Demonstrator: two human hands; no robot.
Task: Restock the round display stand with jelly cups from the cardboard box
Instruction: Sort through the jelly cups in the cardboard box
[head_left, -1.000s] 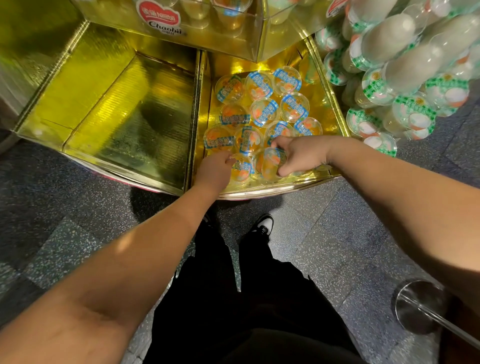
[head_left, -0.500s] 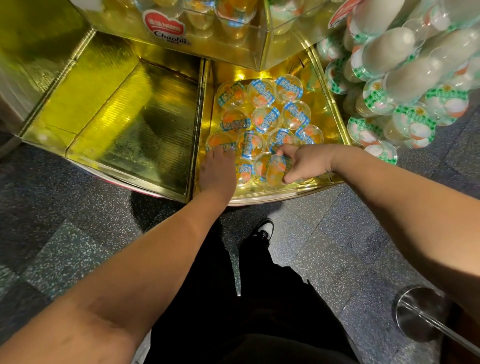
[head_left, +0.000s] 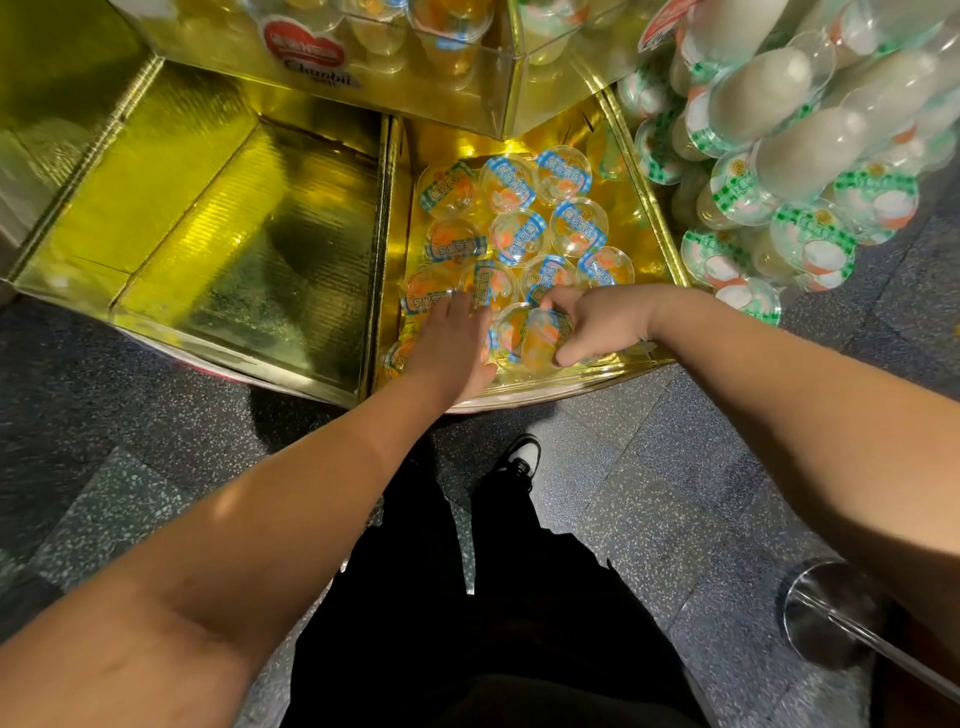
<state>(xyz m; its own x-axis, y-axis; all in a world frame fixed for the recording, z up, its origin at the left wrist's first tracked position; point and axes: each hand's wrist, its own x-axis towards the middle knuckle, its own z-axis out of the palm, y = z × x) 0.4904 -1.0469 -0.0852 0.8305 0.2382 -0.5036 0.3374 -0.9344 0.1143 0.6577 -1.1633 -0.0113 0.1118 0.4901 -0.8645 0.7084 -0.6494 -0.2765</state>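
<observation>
1. The round display stand (head_left: 644, 208) was gold-lined, split into wedge compartments by dividers
2. Clear jelly cups (head_left: 519, 236) with blue-and-white lids and orange fruit lay crowded in the stand's middle compartment, some tilted
3. One jelly cup (head_left: 540, 338) lay tipped at that compartment's front edge

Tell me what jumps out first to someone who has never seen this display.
The shiny gold compartments: the left one bare, the middle one packed with blue-lidded jelly cups. At its front edge the right hand grips an orange jelly cup; the left hand lies on cups. Green-lidded cups pile up at right.
</observation>
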